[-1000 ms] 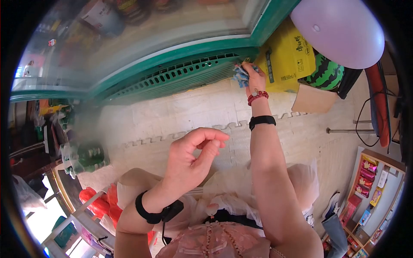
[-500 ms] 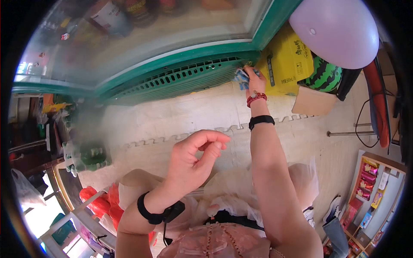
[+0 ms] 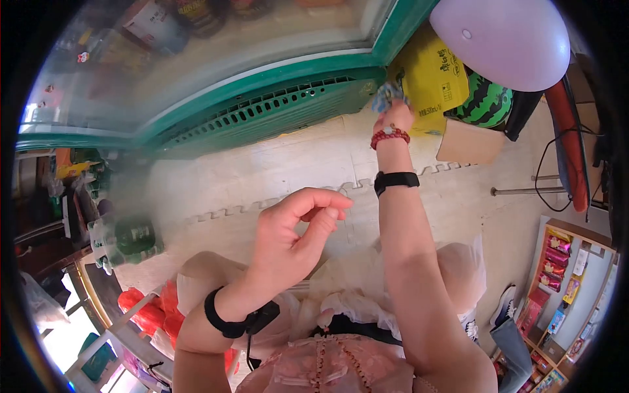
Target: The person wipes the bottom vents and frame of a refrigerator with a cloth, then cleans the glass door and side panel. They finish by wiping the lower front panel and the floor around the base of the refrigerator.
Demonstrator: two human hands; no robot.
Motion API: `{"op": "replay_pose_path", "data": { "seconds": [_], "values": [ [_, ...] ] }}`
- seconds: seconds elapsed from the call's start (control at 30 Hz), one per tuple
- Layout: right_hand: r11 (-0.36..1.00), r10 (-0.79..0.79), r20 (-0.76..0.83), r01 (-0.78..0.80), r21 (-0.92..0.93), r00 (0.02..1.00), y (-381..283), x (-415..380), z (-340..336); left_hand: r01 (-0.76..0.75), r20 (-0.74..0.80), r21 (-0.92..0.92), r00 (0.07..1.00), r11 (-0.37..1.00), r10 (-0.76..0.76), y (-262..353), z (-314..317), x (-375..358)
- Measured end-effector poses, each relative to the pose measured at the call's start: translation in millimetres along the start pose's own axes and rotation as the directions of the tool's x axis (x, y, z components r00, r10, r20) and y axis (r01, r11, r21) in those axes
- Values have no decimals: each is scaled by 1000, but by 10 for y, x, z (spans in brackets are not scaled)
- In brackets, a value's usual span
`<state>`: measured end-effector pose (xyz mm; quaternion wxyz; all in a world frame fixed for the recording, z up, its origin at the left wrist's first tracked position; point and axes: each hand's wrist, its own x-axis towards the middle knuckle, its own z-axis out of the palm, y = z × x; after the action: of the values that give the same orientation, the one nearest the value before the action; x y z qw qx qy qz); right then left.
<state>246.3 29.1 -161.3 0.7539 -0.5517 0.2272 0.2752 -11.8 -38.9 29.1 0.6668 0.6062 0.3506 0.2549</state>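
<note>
My right hand (image 3: pixel 394 119), a red beaded bracelet and a black band on its wrist, reaches far forward with a crumpled blue-and-white cloth (image 3: pixel 386 97) in its fingers. The cloth is at the right end of the green slotted panel (image 3: pixel 288 111) under a glass door, close to a yellow carton (image 3: pixel 432 82). My left hand (image 3: pixel 295 229) hovers over my lap, its thumb and curled fingers together and nothing between them. A black strap with a small device circles the left wrist.
Beside the yellow carton lie a watermelon-patterned ball (image 3: pixel 486 101), a pale purple balloon (image 3: pixel 504 42) and a cardboard flap (image 3: pixel 470 141). Green bottles (image 3: pixel 134 239) stand at left. A snack shelf (image 3: pixel 563 288) and another person's shoe (image 3: pixel 504 304) are at right.
My right hand has shifted with the cloth slightly right and forward along the panel's end, to beside the carton. My left hand keeps its pose. The view has tilted a little.
</note>
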Motion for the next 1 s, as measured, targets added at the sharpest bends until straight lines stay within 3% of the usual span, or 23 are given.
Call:
{"op": "replay_pose_path", "data": {
  "seconds": [0.03, 0.07, 0.1, 0.27, 0.33, 0.4, 0.47, 0.5, 0.53, 0.6, 0.63, 0.7, 0.8, 0.83, 0.87, 0.93, 0.97, 1.0],
  "values": [
    [953, -283, 6, 282, -110, 959, 20, -66, 97, -12, 8, -4, 1000, 1000, 12, 9, 17, 5],
    [817, -541, 44, 537, -209, 840, 13, -152, 207, -15, 9, -5, 1000, 1000, 15, 2, 28, 5],
    [878, -469, 18, 468, -104, 883, -78, -371, 265, 5, 7, -18, 1000, 1000, -5, -14, 34, 2],
    [820, -553, 23, 549, -160, 833, 95, -400, 254, 71, -40, -40, 997, 997, -73, -39, -85, -34],
    [752, -620, 212, 649, -116, 755, 206, -544, 268, 69, -25, 10, 997, 998, -69, -21, -124, -37],
    [791, -596, 187, 611, -30, 781, 401, -335, 272, 80, -14, 2, 997, 997, -80, -72, -104, -21],
    [834, -292, 116, 312, -456, 949, 513, -4, 111, 80, 1, 1, 997, 997, -80, -97, -85, -40],
    [835, -272, 122, 298, -462, 954, 571, 173, 37, 87, 0, 24, 996, 996, -87, -102, -83, -38],
    [839, -277, 180, 329, -433, 944, 570, 195, 24, 91, -7, 46, 996, 995, -91, -100, -101, -1],
    [987, -152, 140, 158, -33, 978, 407, -125, 134, 86, -11, 28, 996, 996, -86, -67, -138, 10],
    [986, -154, 137, 162, -43, 978, 331, -280, 199, 78, -20, 10, 997, 997, -77, -57, -143, 24],
    [864, -481, 159, 497, -80, 862, 294, -474, 274, 78, -24, -15, 997, 997, -78, -43, -129, 64],
    [821, -482, 173, 512, -252, 859, 349, -301, 219, 86, 0, -27, 996, 996, -86, -100, -104, 78],
    [893, -369, 182, 402, -200, 911, 412, -204, 142, 99, 15, -32, 995, 995, -99, -120, -92, 74],
    [894, -374, 176, 404, -192, 911, 469, -82, 55, 95, 23, -26, 995, 995, -94, -121, -85, 60],
    [883, -323, 138, 350, -312, 936, 547, 98, 99, 130, 20, 52, 991, 990, -131, -127, -108, 94],
    [831, -403, 120, 417, -369, 907, 396, -167, 176, 142, 7, 46, 990, 989, -143, -119, -112, 95],
    [829, -388, 118, 402, -390, 914, 344, -336, 199, 134, 11, 20, 991, 991, -135, -101, -116, 94]
  ]
}}
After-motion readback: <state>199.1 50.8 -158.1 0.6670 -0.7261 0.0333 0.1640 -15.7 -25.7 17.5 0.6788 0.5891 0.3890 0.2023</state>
